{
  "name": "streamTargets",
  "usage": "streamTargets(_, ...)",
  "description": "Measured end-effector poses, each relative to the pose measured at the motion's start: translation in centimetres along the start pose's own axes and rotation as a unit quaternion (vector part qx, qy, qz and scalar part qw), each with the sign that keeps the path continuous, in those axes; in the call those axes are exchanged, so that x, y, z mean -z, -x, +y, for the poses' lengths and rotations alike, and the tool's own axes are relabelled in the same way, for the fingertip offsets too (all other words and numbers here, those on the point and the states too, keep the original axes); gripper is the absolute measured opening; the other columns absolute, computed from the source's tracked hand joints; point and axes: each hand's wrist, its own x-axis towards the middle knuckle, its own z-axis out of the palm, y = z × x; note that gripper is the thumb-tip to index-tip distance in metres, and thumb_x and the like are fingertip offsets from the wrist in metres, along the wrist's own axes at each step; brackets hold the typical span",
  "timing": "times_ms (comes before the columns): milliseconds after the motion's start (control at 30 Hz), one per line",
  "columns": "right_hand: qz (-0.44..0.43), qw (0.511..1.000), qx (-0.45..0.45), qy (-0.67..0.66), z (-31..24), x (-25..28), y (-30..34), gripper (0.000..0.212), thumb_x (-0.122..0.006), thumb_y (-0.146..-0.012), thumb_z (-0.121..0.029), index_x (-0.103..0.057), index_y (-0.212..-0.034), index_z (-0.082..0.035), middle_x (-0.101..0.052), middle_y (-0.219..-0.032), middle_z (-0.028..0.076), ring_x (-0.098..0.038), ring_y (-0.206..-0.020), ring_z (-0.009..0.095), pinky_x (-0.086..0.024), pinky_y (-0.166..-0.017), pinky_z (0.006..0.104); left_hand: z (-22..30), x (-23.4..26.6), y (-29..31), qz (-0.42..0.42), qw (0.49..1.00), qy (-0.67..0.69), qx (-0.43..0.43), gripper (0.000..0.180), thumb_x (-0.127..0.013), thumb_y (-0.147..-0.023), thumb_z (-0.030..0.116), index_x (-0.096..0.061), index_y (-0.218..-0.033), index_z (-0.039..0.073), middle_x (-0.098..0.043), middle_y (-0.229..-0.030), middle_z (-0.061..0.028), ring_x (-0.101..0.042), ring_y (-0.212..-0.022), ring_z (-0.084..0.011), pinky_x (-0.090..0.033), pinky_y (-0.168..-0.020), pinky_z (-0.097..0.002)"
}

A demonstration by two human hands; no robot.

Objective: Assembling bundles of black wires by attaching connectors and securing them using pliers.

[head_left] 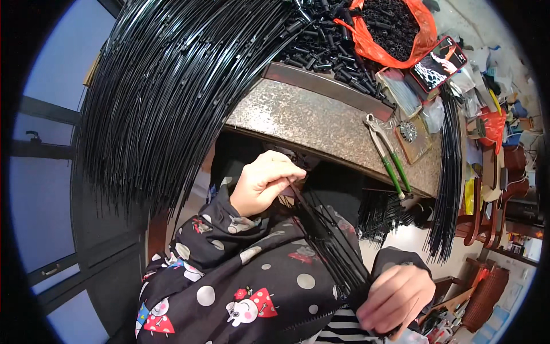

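Observation:
My left hand [264, 180] is closed with its fingertips pinched on the upper end of a bundle of thin black rods [326, 235], just below the edge of the speckled stone table [309, 123]. The bundle slants down to the right across my lap. My right hand [395, 298] is closed around the bundle's lower end. Both sleeves are black with a cartoon print.
A large sheaf of long black rods [172, 97] fans over the table's left side. Small black tube pieces [321, 46] lie piled at the back beside an orange bag [395, 28] of more. Green-handled pliers [389, 155], a phone [438, 63] and another rod bundle [450, 183] lie at right.

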Motion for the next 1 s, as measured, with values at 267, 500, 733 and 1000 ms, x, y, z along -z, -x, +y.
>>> streamTargets(267, 0.124, 0.985, 0.063, 0.101, 0.6, -1.0, 0.2, 0.072, -0.052, -0.072, -0.018, 0.0, -0.121, -0.007, -0.055, -0.068, 0.021, -0.056, -0.056, 0.027, -0.043, -0.046, 0.0282, 3.2, 1.3, -1.4, -0.033, 0.992, 0.065, 0.099, 0.02, -0.052, -0.068, 0.002, -0.052, -0.088, 0.001, -0.055, -0.065, -0.0062, -0.048, -0.055, -0.0087, -0.038, -0.05, -0.018)
streamTargets(500, 0.041, 0.956, -0.092, 0.274, 1.7, 2.1, -1.8, 0.018, -0.049, -0.065, 0.001, -0.052, -0.082, 0.006, -0.053, -0.082, 0.02, -0.054, -0.073, 0.03, -0.044, -0.065, 0.031, 6.2, 1.3, -4.6, -0.087, 0.987, 0.133, 0.021, 0.017, -0.043, -0.07, -0.005, -0.051, -0.085, -0.004, -0.056, -0.068, -0.0106, -0.049, -0.05, -0.0085, -0.041, -0.047, -0.0182)
streamTargets(733, 0.25, 0.859, -0.125, 0.429, 3.1, 1.1, -2.5, 0.019, -0.049, -0.069, -0.003, -0.051, -0.086, 0.006, -0.056, -0.078, 0.016, -0.056, -0.073, 0.021, -0.043, -0.066, 0.025, 6.5, -0.8, -4.6, 0.032, 0.991, -0.085, -0.102, 0.015, -0.053, -0.065, 0.0, -0.054, -0.08, 0.001, -0.052, -0.057, -0.0094, -0.051, -0.048, -0.0181, -0.039, -0.044, -0.0237)
streamTargets(1000, 0.272, 0.844, -0.117, 0.448, 3.5, 1.4, -2.8, 0.018, -0.049, -0.07, -0.003, -0.052, -0.085, 0.006, -0.056, -0.077, 0.014, -0.056, -0.071, 0.019, -0.043, -0.066, 0.024, 5.9, -1.3, -5.0, 0.059, 0.988, -0.079, -0.117, 0.014, -0.054, -0.065, -0.001, -0.053, -0.079, -0.001, -0.052, -0.055, -0.0088, -0.049, -0.045, -0.0154, -0.037, -0.042, -0.0223)
